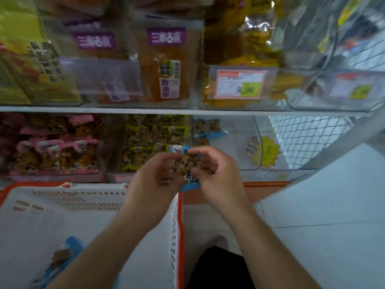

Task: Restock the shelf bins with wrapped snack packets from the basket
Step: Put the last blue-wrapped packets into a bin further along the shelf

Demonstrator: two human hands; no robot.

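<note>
Left hand [155, 174] and right hand [212, 170] both pinch one blue-edged packet [188, 165]. Advice: carry it level into the near-empty bin [229, 142], then release.

Price tag [239, 84], yellow starburst sticker [268, 152]

I hold a blue-edged snack packet [187, 163] with a clear window showing brown pieces, pinched between my left hand [154, 174] and my right hand [216, 172], just in front of the lower shelf. The clear bin [225, 142] behind it holds a few matching blue packets. My white basket [62, 215] with its orange rim sits below, one blue packet [64, 253] lying inside.
</note>
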